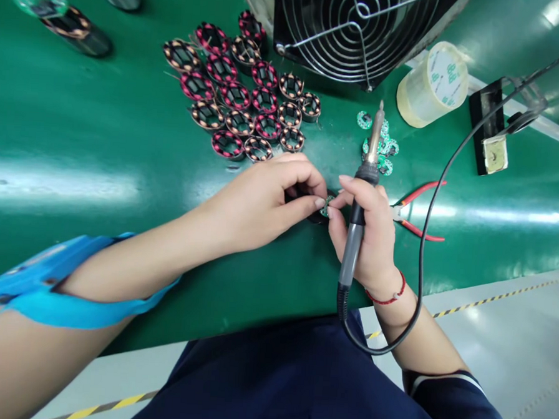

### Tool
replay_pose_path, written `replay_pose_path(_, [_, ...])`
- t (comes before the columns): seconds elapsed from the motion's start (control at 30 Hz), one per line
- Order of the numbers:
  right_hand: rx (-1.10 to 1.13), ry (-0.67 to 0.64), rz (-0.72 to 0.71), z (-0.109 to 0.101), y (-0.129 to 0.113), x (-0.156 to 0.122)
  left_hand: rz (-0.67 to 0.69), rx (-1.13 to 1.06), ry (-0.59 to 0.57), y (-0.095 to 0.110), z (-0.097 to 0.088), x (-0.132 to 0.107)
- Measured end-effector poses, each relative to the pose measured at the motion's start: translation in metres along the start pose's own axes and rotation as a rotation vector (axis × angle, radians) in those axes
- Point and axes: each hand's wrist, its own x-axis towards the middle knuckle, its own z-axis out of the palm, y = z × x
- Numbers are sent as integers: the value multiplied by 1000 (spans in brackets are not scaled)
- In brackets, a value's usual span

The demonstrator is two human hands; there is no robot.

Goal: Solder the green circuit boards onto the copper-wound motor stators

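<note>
My left hand (pixel 265 199) rests on the green bench top (pixel 99 162) with its fingers curled around a dark round wound coil (pixel 317 216), mostly hidden under them. My right hand (pixel 369 236) grips a soldering iron (pixel 362 195) that stands upright, tip pointing away from me. Its thumb and forefinger also pinch a small green round circuit board (pixel 327 206) against the coil. The two hands touch at the fingertips. The iron's black cable (pixel 423 242) loops down past my wrist.
Several wound coils (pixel 243 95) with pink and copper windings lie in a cluster behind my left hand. A few small green boards (pixel 386 149) lie near the iron's tip. Red-handled cutters (pixel 417 210), a tape roll (pixel 433 83), a black fan (pixel 359 29) and an iron stand (pixel 490 130) sit beyond.
</note>
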Motion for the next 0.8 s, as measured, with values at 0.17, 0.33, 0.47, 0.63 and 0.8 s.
replay_pose_path(0.17, [-71, 13, -18, 3, -3, 1, -28, -37, 20, -1, 1, 1])
replay_pose_path(0.33, [-117, -8, -33, 5, -3, 0, -18, -53, 28, -1, 0, 0])
replay_pose_path(0.47, [-105, -25, -31, 0, -5, 0, -16, -35, 17, -3, -2, 1])
replay_pose_path(0.63, [69, 5, 83, -15, -14, -3, 13, 5, -18, -5, -4, 2])
replay_pose_path(0.8, [96, 213, 111, -22, -27, -15, 0, 56, -46, -5, -6, 3])
